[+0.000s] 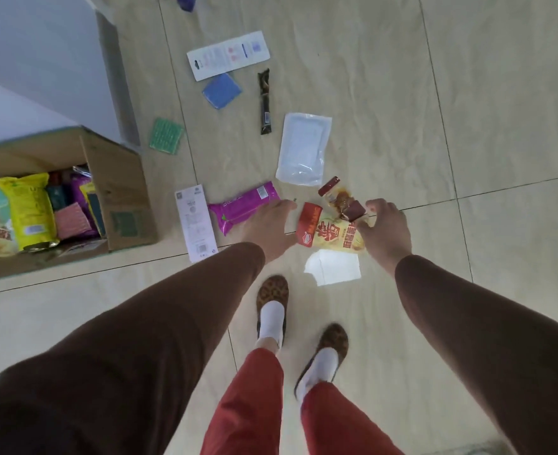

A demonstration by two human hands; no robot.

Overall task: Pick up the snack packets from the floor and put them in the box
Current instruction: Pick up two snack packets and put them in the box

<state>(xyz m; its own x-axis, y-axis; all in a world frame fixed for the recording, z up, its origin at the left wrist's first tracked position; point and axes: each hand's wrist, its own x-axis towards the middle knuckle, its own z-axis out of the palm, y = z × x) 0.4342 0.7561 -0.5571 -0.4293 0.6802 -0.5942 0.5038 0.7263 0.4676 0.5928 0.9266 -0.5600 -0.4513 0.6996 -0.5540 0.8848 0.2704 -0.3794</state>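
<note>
An open cardboard box [120,192] at the left holds several packets, among them a yellow bag [25,211]. On the tiled floor lie a pink packet [238,208], a yellow-and-red snack bag [326,234] and a small red-brown snack packet [340,200]. My left hand [269,228] hovers flat over the pink packet's right end, fingers extended, holding nothing. My right hand [385,229] pinches the near end of the small red-brown packet between thumb and curled fingers, right above the yellow-and-red bag.
Farther out lie a dark stick packet [265,101], a clear white pouch [303,149], a long white packet [228,55], a blue square [221,90] and a green square [167,136]. A white card [195,221] lies beside the box. My slippered feet [272,307] stand behind a white paper [333,267].
</note>
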